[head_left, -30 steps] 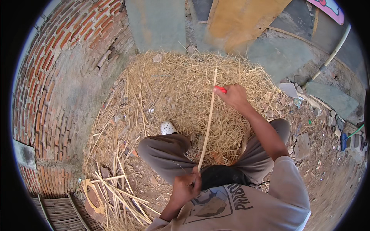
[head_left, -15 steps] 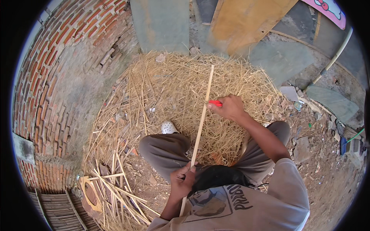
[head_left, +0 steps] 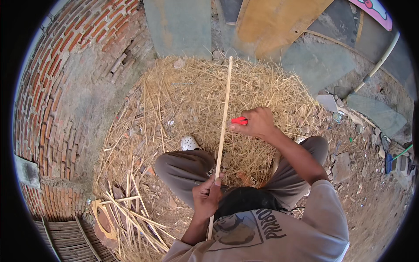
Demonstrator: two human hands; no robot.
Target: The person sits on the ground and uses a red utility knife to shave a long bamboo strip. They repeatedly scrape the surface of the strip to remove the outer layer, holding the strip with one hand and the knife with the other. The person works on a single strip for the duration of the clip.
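Note:
A long, thin bamboo strip (head_left: pixel 224 114) runs from near my chest up and away over the pile of shavings. My left hand (head_left: pixel 207 195) grips its lower part, just above my lap. My right hand (head_left: pixel 256 122) holds a red-handled knife (head_left: pixel 239 120) against the strip about halfway along it, the blade touching the strip's right side. I sit with knees bent, grey trousers (head_left: pixel 185 168) and a white shoe (head_left: pixel 190 143) showing.
A big heap of pale shavings (head_left: pixel 192 96) covers the ground ahead. Several cut strips (head_left: pixel 131 214) lie at lower left by a brick wall (head_left: pixel 61 87). Boards (head_left: pixel 270 22) lean at the back; rubble and a hose (head_left: pixel 375 65) lie right.
My right hand with the knife has slid down the strip toward me, from near its far end to about its middle. The strip's top end now stands free.

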